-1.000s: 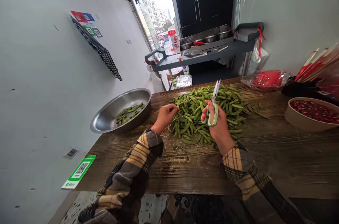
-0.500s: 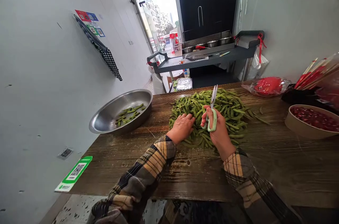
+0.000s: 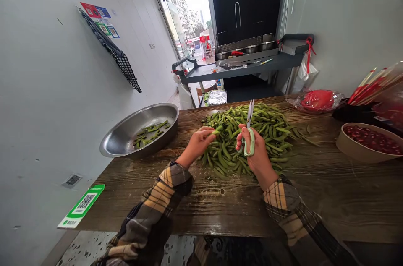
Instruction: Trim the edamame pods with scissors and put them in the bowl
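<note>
A heap of green bean pods (image 3: 267, 127) lies on the dark wooden table (image 3: 330, 190). My left hand (image 3: 198, 142) is closed on one bean pod (image 3: 214, 132), lifted at the heap's left edge. My right hand (image 3: 256, 152) grips green-handled scissors (image 3: 248, 131), blades together and pointing up over the heap. A steel basin (image 3: 126, 140) with several pods in it stands at the table's left end.
A tan bowl (image 3: 352, 148) of red fruit stands at the right, with red packets (image 3: 317, 100) and chopstick packs (image 3: 371, 85) behind it. A dark cart (image 3: 239, 69) with steel pots stands beyond the table. A white wall runs along the left.
My left hand, pressed down in the heap half a second ago, has come up to the left with a pod pinched in it. The right hand with the scissors has barely moved.
</note>
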The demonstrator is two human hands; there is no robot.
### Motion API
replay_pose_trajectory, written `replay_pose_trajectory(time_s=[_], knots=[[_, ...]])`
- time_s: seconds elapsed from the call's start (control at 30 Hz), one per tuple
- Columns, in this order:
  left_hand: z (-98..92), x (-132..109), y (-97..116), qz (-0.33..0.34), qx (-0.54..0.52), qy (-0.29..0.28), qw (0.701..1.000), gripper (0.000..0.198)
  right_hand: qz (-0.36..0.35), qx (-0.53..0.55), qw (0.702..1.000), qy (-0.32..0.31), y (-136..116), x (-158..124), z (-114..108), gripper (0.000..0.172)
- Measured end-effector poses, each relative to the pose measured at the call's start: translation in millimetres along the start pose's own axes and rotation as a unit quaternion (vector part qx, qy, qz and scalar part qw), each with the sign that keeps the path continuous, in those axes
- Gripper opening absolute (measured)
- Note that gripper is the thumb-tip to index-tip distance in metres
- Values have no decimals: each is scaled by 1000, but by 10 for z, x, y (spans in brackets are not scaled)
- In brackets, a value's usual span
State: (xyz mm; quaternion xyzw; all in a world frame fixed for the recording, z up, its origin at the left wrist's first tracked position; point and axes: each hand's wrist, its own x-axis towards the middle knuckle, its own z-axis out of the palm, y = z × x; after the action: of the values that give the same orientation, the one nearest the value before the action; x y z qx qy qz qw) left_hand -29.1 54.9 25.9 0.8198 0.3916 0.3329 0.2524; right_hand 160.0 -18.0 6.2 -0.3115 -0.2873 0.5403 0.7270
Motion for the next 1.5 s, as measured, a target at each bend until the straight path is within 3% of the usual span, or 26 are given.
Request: replay_pose_trajectory(time_s=[0.13, 0.27, 0.43, 0.6, 0.73, 0.83, 0.93, 1.03, 1.27, 1.4, 1.5], knots=[[-243, -191, -137, -147, -134, 40, 979, 37, 2, -12, 1000, 1, 4, -15, -2, 36], [-307, -464, -337, -202, -121, 83, 968, 34, 6, -29, 1000, -8, -2, -36, -2, 35], [3, -571, -408, -207, -73, 43, 975, 30, 14, -39, 999, -7, -5, -54, 20, 35], [469, -276, -175, -137, -16, 6, 990, 17, 12, -57, 998, 3, 49, -62, 34, 36], [592, -118, 12, -98, -52, 11, 994, 18, 3, -68, 998, 8, 100, -36, 12, 37], [479, -173, 77, -119, -140, 29, 983, 29, 4, -67, 998, 13, 111, -23, 3, 36], [278, -305, 98, -195, -272, -1, 942, 39, 13, -75, 997, -3, 105, -45, 18, 35], [99, -432, 101, -222, -358, -12, 907, 37, 25, -122, 991, -43, 109, -96, 52, 36], [-30, -600, 57, -237, -463, -17, 854, 31, 46, -305, 937, -166, 162, -220, 109, 38], [-29, -639, -8, -212, -483, 6, 850, 28, 5, -404, 895, -188, 180, -249, 107, 41], [-63, -661, -56, -190, -453, 49, 870, 24, -3, -468, 860, -203, 195, -263, 103, 47]])
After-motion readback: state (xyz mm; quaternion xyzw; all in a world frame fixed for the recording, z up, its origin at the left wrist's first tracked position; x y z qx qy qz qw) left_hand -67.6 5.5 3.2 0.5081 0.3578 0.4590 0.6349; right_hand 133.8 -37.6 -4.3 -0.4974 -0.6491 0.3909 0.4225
